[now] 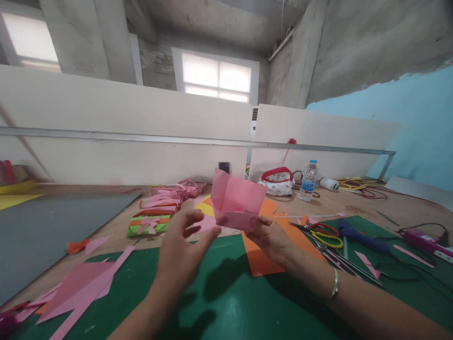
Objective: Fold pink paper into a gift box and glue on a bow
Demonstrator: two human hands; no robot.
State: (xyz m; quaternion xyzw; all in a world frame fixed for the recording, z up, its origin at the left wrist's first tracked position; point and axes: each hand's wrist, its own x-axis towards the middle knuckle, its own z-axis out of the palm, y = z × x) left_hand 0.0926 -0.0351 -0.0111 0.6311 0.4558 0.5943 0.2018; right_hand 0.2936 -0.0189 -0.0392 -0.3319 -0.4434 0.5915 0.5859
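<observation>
A folded pink paper box (236, 196), its top side spread wide, is held up above the work surface. My right hand (267, 236) pinches its lower right corner between thumb and fingers. Just left of the box, my left hand (186, 245) has its fingers curved and apart, with nothing between them; the thumb tip is close to the box's lower left corner. Beneath lie an orange paper sheet (264, 257) and a green cutting mat (226, 302).
Pink paper scraps (81, 288) lie at left near finished-looking paper boxes (148, 225). At right are scissors (327, 236), a blue glue gun (364, 238) and a purple power strip (424, 243). A water bottle (308, 182) and a white-and-red pouch (278, 182) stand behind.
</observation>
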